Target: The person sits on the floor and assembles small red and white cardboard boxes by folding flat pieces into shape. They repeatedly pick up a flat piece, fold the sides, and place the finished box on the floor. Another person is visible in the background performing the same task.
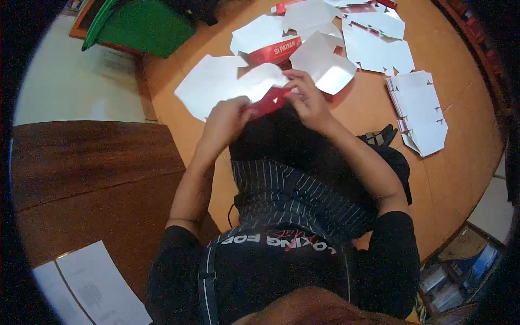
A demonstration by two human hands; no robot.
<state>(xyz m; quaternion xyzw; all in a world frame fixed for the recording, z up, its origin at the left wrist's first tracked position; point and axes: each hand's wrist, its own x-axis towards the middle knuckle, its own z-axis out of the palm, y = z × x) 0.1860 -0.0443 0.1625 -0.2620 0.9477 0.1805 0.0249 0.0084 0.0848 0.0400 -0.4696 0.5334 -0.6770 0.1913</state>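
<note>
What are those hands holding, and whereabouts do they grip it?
A flat red and white cardboard box blank: left hand and right hand both pinch its red flap at the near edge.

White-and-red carton blanks on an orange-brown table; black apron with thin white stripes; green bin.

Two hands at work here, the left hand and the right hand, sharing one red-and-white carton blank. One partly folded red box sits just beyond them on the desk. One stack of flat white blanks lies to the right, though how many sheets it holds cannot be told. More loose blanks overlap at the far edge, roughly five or six. One green bin stands off the desk, and two paper sheets lie lower left.
</note>
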